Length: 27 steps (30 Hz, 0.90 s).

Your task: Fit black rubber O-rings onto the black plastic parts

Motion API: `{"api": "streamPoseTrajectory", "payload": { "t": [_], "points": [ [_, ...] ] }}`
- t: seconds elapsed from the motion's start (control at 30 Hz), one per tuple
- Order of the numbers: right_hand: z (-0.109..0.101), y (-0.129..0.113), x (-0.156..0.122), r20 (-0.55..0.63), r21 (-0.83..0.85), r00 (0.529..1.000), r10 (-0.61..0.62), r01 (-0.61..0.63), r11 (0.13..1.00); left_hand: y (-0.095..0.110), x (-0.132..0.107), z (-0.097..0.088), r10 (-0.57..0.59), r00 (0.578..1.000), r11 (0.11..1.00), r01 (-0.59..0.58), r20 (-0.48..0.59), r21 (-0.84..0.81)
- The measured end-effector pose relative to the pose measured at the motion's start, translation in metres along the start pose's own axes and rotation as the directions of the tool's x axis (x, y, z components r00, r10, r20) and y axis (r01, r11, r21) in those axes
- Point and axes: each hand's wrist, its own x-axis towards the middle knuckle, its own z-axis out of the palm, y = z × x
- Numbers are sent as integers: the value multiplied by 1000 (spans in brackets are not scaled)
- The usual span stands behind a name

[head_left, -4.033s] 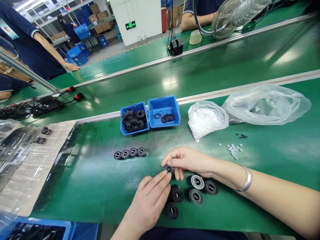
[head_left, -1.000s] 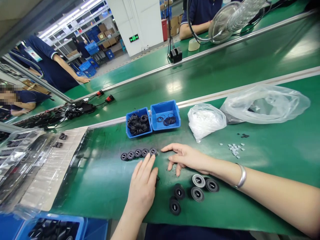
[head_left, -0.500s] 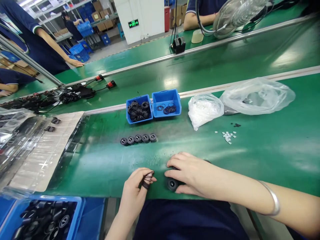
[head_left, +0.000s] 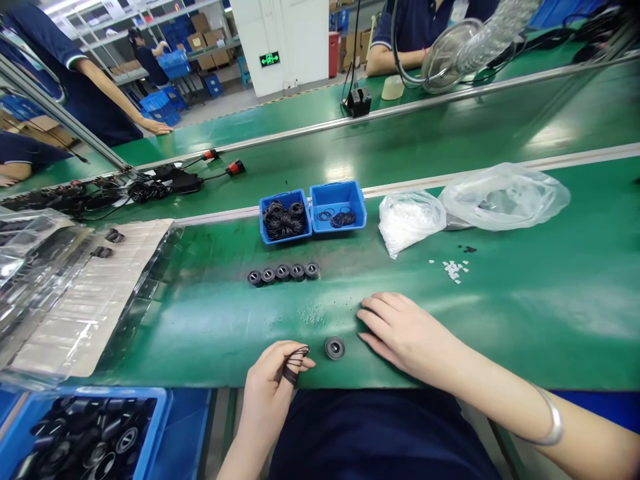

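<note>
My left hand (head_left: 273,380) is at the near edge of the green table (head_left: 225,320), its fingers pinched on a bunch of thin black rubber rings (head_left: 294,360). One round black part (head_left: 334,347) lies on the table just right of it. My right hand (head_left: 407,333) rests palm down beside that part, fingers curled over something I cannot make out. A row of several round black parts (head_left: 283,273) lies farther back. Behind the row stand two blue bins, one (head_left: 285,217) full of black rings, the other (head_left: 339,207) holding a few.
A white bag (head_left: 410,220) and a clear plastic bag (head_left: 503,197) lie at the back right, with small white bits (head_left: 453,269) near them. Clear plastic trays (head_left: 75,293) lie at left, a blue bin of black parts (head_left: 85,433) at lower left. Other people stand beyond the conveyor.
My right hand has slid right off the single black part, which now lies bare on the table. My left hand stays put with the rings.
</note>
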Motion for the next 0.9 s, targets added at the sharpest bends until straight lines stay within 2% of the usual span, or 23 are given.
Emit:
{"api": "streamPoseTrajectory", "payload": {
  "t": [0.1, 0.2, 0.3, 0.43, 0.53, 0.63, 0.73, 0.8, 0.9],
  "points": [
    [-4, 9, -4, -56, -25, 998, 16, -17, 1000, -1, -2, 4, -73, 997, 992, 76, 29, -97],
    [-12, 0, -1, -124, -5, 990, -64, 64, 998, -1, -2, 6, -85, 996, 989, 88, 37, -117],
    [-9, -26, 7, -101, 41, 978, -183, 188, 981, -2, -1, 5, -71, 997, 996, 71, 6, -45],
    [14, -54, 26, -59, 83, 966, -253, 257, 963, -3, -3, -4, -27, 998, 996, 31, -52, 80],
    [22, -60, 42, -70, 163, 972, -226, 235, 958, -6, -7, -13, 7, 994, 992, 7, -110, 129],
    [13, -59, 57, -98, 281, 971, -220, 239, 930, -8, -10, -20, 46, 988, 988, -24, -146, 154],
    [1, -60, 67, -101, 498, 985, -137, 169, 850, -6, -9, -23, 102, 984, 983, -77, -147, 165],
    [-1, -63, 71, -49, 646, 997, -67, 83, 759, -4, -8, -23, 146, 980, 978, -123, -132, 171],
    [4, -67, 75, 0, 789, 999, -32, 20, 614, 0, -5, -23, 197, 974, 969, -175, -116, 175]
  ]
}}
